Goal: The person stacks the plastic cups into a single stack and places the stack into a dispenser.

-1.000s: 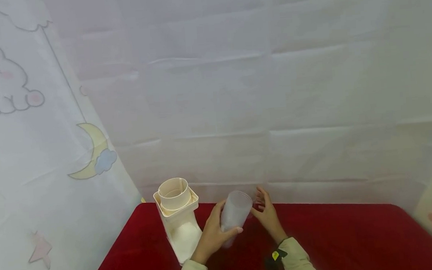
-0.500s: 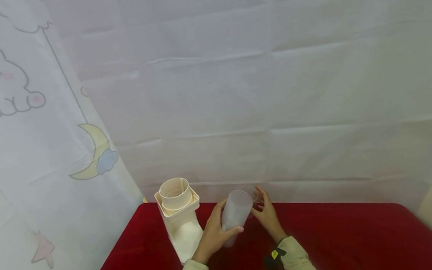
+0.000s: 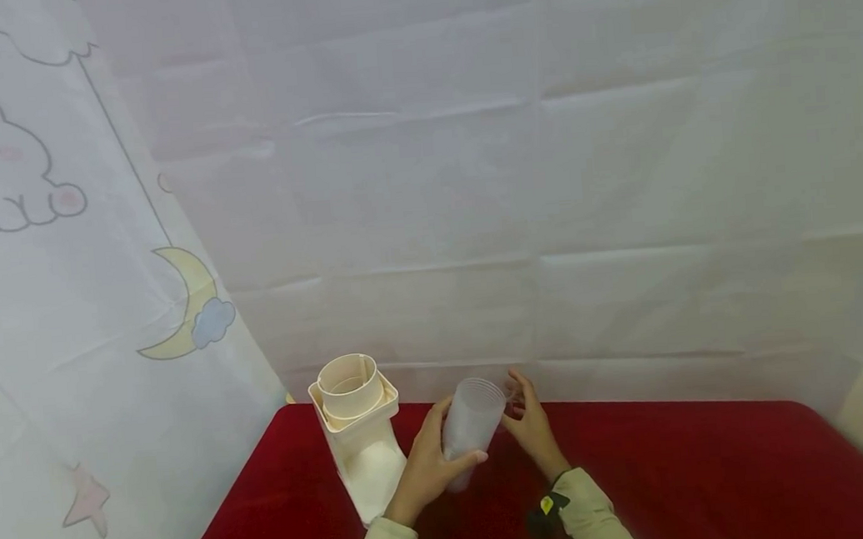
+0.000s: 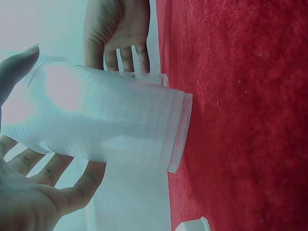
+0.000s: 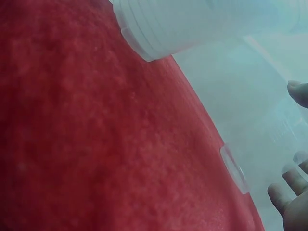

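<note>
My left hand (image 3: 425,470) grips a stack of translucent plastic cups (image 3: 472,421) above the red table, its thumb on one side and fingers spread along the other. The stack is tilted, with its nested rims at the upper end in the head view. Close to its right side, my right hand (image 3: 531,425) holds a single clear plastic cup (image 5: 262,154) between thumb and fingers. That cup is see-through and barely shows in the head view. In the left wrist view, the stack (image 4: 110,115) partly covers the right hand's fingers (image 4: 126,58).
A cream plastic stand (image 3: 371,474) with a round open tube (image 3: 350,388) on top is on the red cloth table (image 3: 678,469), left of my hands. A pale hanging sheet (image 3: 428,220) rises behind the table's back edge, and a printed sheet (image 3: 111,409) hangs at left.
</note>
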`<action>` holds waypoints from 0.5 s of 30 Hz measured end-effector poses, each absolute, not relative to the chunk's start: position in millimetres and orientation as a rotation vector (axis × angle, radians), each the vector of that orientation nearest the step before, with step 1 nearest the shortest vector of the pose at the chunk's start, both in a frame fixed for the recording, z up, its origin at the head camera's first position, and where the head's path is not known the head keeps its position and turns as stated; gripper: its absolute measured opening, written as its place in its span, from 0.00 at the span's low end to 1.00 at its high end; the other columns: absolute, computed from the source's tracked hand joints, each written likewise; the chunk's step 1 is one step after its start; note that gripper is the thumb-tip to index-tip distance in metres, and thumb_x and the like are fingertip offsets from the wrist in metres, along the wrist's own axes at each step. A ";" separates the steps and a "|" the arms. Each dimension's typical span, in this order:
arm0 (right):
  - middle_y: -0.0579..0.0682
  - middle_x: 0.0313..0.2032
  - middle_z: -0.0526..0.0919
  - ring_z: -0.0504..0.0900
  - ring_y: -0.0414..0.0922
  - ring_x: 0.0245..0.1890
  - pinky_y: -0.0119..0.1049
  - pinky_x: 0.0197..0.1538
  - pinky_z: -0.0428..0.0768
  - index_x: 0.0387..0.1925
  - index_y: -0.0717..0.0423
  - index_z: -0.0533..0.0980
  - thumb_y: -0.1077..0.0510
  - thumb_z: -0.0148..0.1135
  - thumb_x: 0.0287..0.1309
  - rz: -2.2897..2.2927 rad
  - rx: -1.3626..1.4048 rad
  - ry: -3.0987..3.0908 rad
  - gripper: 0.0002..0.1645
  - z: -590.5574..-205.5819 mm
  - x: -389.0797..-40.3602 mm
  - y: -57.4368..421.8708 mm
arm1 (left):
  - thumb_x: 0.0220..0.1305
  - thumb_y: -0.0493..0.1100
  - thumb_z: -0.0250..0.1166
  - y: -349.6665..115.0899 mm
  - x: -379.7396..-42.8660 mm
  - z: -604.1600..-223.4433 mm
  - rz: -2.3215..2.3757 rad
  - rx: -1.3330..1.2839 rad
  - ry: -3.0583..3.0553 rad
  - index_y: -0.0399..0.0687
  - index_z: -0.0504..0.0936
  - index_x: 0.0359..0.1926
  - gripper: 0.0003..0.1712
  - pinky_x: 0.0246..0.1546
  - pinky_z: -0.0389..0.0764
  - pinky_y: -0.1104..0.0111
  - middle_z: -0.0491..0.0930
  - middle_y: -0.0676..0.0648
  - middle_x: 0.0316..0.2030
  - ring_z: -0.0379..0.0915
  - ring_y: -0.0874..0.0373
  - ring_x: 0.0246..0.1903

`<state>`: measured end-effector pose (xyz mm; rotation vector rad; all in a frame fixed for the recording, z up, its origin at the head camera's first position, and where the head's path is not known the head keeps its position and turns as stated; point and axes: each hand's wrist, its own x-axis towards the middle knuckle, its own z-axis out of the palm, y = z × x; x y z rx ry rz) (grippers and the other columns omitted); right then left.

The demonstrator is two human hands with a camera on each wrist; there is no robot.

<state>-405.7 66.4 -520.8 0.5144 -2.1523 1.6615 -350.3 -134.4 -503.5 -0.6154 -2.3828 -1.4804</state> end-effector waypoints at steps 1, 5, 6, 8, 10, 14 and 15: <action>0.77 0.58 0.70 0.73 0.72 0.54 0.66 0.54 0.74 0.69 0.73 0.58 0.72 0.69 0.55 1.655 0.518 -2.152 0.44 -520.1 -405.5 65.9 | 0.52 0.52 0.78 -134.3 -350.1 -503.2 -1.476 -0.616 -2.385 0.60 0.61 0.72 0.50 0.48 0.79 0.57 0.73 0.51 0.59 0.75 0.55 0.51; 0.78 0.58 0.71 0.74 0.72 0.52 0.66 0.52 0.74 0.69 0.73 0.58 0.72 0.70 0.53 1.627 0.526 -2.146 0.45 -518.4 -404.4 64.8 | 0.52 0.53 0.78 -133.7 -348.2 -501.7 -1.461 -0.606 -2.388 0.60 0.61 0.72 0.50 0.48 0.79 0.57 0.73 0.50 0.60 0.75 0.54 0.51; 0.78 0.57 0.71 0.74 0.71 0.52 0.66 0.52 0.74 0.69 0.73 0.58 0.72 0.71 0.53 1.620 0.526 -2.146 0.45 -518.6 -404.4 64.3 | 0.52 0.54 0.78 -133.5 -347.9 -501.8 -1.456 -0.606 -2.386 0.60 0.61 0.72 0.50 0.48 0.78 0.57 0.73 0.50 0.60 0.75 0.54 0.51; 0.77 0.57 0.72 0.75 0.70 0.51 0.66 0.51 0.75 0.69 0.73 0.58 0.72 0.71 0.52 1.601 0.520 -2.152 0.45 -519.0 -404.2 64.0 | 0.51 0.54 0.79 -133.2 -346.6 -501.2 -1.456 -0.601 -2.384 0.60 0.62 0.72 0.50 0.48 0.78 0.58 0.73 0.50 0.60 0.75 0.54 0.51; 0.77 0.57 0.72 0.75 0.70 0.51 0.65 0.51 0.75 0.69 0.73 0.59 0.72 0.71 0.52 1.594 0.514 -2.157 0.46 -518.9 -403.6 63.9 | 0.51 0.55 0.79 -133.1 -346.0 -500.7 -1.457 -0.600 -2.381 0.59 0.62 0.72 0.50 0.48 0.78 0.58 0.73 0.51 0.60 0.75 0.55 0.51; 0.72 0.58 0.72 0.75 0.67 0.53 0.64 0.54 0.75 0.71 0.66 0.58 0.70 0.72 0.53 1.608 0.484 -2.172 0.47 -533.3 -413.2 65.2 | 0.51 0.53 0.79 -132.9 -345.7 -499.4 -1.470 -0.606 -2.378 0.59 0.62 0.72 0.51 0.48 0.78 0.58 0.73 0.51 0.59 0.75 0.54 0.51; 0.71 0.59 0.72 0.75 0.66 0.54 0.63 0.54 0.75 0.72 0.64 0.58 0.70 0.72 0.54 1.611 0.479 -2.175 0.48 -538.0 -416.4 65.6 | 0.51 0.53 0.79 -133.0 -345.7 -499.0 -1.472 -0.608 -2.378 0.59 0.62 0.72 0.51 0.48 0.78 0.58 0.73 0.51 0.59 0.75 0.54 0.51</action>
